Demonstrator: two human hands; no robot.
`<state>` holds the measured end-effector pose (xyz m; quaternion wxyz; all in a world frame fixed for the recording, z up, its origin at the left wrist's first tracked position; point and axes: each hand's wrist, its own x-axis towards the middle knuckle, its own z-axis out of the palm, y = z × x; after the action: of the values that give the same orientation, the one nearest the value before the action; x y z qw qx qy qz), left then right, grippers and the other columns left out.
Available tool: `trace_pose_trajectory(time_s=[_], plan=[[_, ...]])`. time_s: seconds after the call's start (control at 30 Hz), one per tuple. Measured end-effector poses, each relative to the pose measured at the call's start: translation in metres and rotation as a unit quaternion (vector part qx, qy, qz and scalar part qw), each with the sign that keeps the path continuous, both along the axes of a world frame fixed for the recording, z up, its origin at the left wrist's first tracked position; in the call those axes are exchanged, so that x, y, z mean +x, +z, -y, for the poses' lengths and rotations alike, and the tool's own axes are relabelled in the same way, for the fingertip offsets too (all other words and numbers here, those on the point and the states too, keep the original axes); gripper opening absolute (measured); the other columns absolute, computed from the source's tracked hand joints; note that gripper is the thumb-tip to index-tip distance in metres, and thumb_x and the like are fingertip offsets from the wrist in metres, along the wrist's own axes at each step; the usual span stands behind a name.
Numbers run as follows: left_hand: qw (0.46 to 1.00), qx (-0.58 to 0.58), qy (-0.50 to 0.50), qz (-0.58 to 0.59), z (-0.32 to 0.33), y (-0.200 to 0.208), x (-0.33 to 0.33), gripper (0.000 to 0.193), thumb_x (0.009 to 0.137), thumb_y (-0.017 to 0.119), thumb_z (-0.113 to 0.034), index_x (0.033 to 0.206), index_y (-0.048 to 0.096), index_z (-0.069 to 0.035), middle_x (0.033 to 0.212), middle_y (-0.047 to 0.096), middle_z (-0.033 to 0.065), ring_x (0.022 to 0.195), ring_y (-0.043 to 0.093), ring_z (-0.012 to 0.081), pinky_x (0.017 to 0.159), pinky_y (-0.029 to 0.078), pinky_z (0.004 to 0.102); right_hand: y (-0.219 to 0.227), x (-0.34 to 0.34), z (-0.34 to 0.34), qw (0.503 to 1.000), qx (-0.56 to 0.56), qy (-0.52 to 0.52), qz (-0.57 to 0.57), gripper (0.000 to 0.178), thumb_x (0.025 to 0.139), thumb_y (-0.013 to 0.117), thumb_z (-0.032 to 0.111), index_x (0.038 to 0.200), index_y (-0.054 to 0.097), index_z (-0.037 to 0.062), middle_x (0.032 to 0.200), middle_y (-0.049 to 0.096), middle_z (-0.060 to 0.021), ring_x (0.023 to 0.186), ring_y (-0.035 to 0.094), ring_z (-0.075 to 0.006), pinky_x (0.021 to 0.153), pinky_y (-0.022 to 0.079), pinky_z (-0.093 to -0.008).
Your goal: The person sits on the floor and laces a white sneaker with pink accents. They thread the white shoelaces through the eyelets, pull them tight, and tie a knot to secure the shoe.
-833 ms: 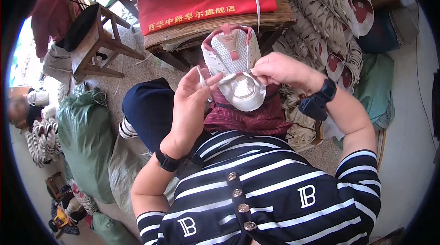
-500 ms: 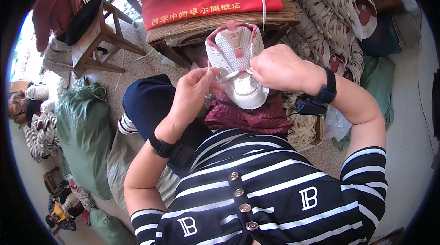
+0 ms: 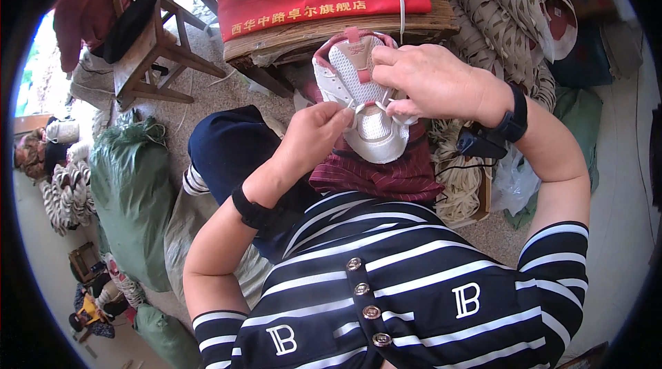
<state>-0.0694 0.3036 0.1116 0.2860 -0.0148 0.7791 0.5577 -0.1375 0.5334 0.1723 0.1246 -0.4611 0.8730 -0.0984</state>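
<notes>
A white mesh shoe upper point(image 3: 376, 140) with pink lining rests over my lap, toe toward me and its tongue point(image 3: 353, 58) up. A white shoelace point(image 3: 359, 115) runs through the eyelets nearest the toe. On the shoe's left side, my left hand point(image 3: 314, 133) is closed, thumb and forefinger pinching the lace. My right hand point(image 3: 441, 83) grips the right eyelet edge of the upper, fingers on the inner side and thumb lower down beside the lace. Its palm hides much of that side.
Ahead stands a wooden table point(image 3: 303, 41) with a red cloth bag point(image 3: 324, 0) on it. Stacked shoe uppers point(image 3: 503, 17) fill the far right. A box of pale laces point(image 3: 458, 190) sits right of my lap. Left are a wooden stool point(image 3: 148, 58) and a green sack point(image 3: 131, 196).
My left hand has moved right to the shoe's lower eyelets. My right hand has shifted slightly, its fingers now spread over the right eyelet edge. The lace lies closer across the toe end.
</notes>
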Motion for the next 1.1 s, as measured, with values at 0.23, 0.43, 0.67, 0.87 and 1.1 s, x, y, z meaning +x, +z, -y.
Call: trace_pose_trajectory(time_s=[0.23, 0.43, 0.67, 0.87, 1.1], plan=[[0.997, 0.045, 0.034, 0.057, -0.002, -0.006, -0.007, 0.025, 0.094, 0.058, -0.022, 0.081, 0.067, -0.003, 0.065, 0.054, -0.0035, 0.058, 0.046, 0.0060, 0.052, 0.036, 0.0231, 0.005, -0.015, -0.006, 0.996, 0.023, 0.010, 0.086, 0.033, 0.071, 0.082, 0.015, 0.094, 0.061, 0.0048, 0.104, 0.052, -0.0092, 0.095, 0.062, -0.0313, 0.076, 0.050, -0.0444], [0.995, -0.017, 0.016, 0.097, -0.011, 0.008, -0.020, 0.026, 0.090, 0.058, -0.023, 0.080, 0.069, -0.002, 0.065, 0.055, -0.0027, 0.057, 0.048, 0.0083, 0.051, 0.037, 0.0254, 0.000, -0.015, -0.008, 0.996, 0.003, 0.011, 0.089, 0.032, 0.071, 0.081, 0.011, 0.093, 0.059, 0.0053, 0.104, 0.051, -0.0089, 0.094, 0.061, -0.0307, 0.076, 0.049, -0.0443], [0.877, -0.253, -0.162, -0.374, -0.008, -0.009, -0.010, 0.017, 0.083, 0.064, -0.020, 0.077, 0.064, -0.005, 0.080, 0.062, 0.0139, 0.073, 0.059, 0.0340, 0.070, 0.050, 0.0445, -0.003, -0.015, -0.006, 0.995, -0.010, 0.001, 0.103, 0.034, 0.071, 0.081, 0.009, 0.095, 0.057, 0.0043, 0.104, 0.051, -0.0101, 0.098, 0.060, -0.0306, 0.077, 0.049, -0.0446], [0.838, -0.190, -0.219, -0.462, 0.004, 0.029, -0.039, 0.039, 0.066, 0.080, -0.008, 0.099, 0.061, -0.007, 0.104, 0.054, 0.0111, 0.104, 0.056, 0.0330, 0.088, 0.048, 0.0442, -0.019, -0.009, -0.004, 0.999, -0.021, -0.004, 0.042, 0.037, 0.069, 0.081, 0.008, 0.096, 0.056, 0.0019, 0.106, 0.050, -0.0117, 0.098, 0.060, -0.0320, 0.082, 0.051, -0.0445], [0.817, -0.220, -0.311, -0.432, 0.011, 0.024, -0.052, 0.027, 0.066, 0.081, -0.017, 0.088, 0.066, -0.011, 0.102, 0.056, 0.0053, 0.108, 0.054, 0.0258, 0.091, 0.039, 0.0402, -0.026, -0.003, -0.003, 0.999, -0.053, -0.006, -0.010, 0.036, 0.068, 0.078, 0.006, 0.095, 0.056, 0.0024, 0.106, 0.050, -0.0127, 0.099, 0.060, -0.0333, 0.081, 0.051, -0.0452]])
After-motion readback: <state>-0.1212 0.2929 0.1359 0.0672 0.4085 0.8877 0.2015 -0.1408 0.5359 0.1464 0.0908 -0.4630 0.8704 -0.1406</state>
